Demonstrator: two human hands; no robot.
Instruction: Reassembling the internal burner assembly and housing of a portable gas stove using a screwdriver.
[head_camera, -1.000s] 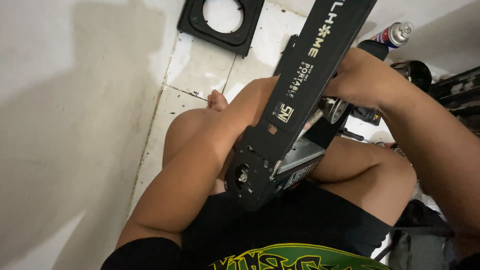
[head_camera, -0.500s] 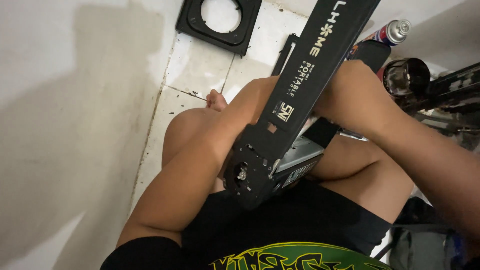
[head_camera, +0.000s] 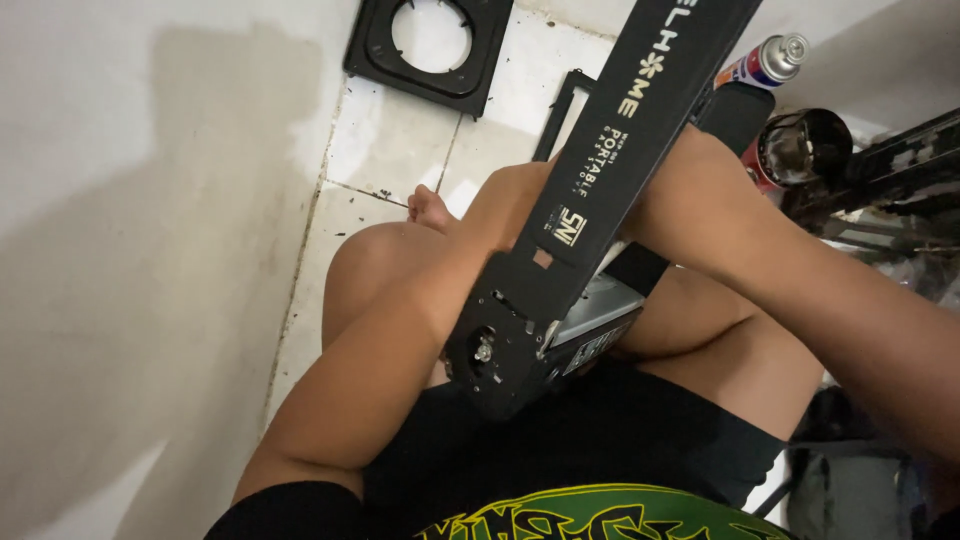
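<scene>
We have a long black sheet-metal casing (head_camera: 600, 180), the shell of a portable gas stove by the look of it, standing on edge across our lap and slanting up and away from us, its near corner low against our shorts and its far end out of the top of the view. It reads as thin pressed steel with a matt black coat: stiff along its length, light for its size, yet likely to flex or ring if squeezed on the flat, and its cut edges and punched holes may be sharp. We judge the folded rims and corners the safest places to take hold, not the broad painted face, which looks smooth and a little slippery. At the near corner sits a small silvery screw (head_camera: 484, 351) in a round recess, and a grey metal inner tray (head_camera: 600, 305) shows beneath the casing. Our left hand (head_camera: 515, 195) lies against the far side of the casing, fingers hidden, so we cannot tell how it grips; our right hand is behind the casing and out of sight. Beyond, on the white tiled floor (head_camera: 390, 140), lies a square black burner frame (head_camera: 425, 45) with a round opening, and to the right a spray can (head_camera: 765, 62) and a dark round canister (head_camera: 803, 148).
</scene>
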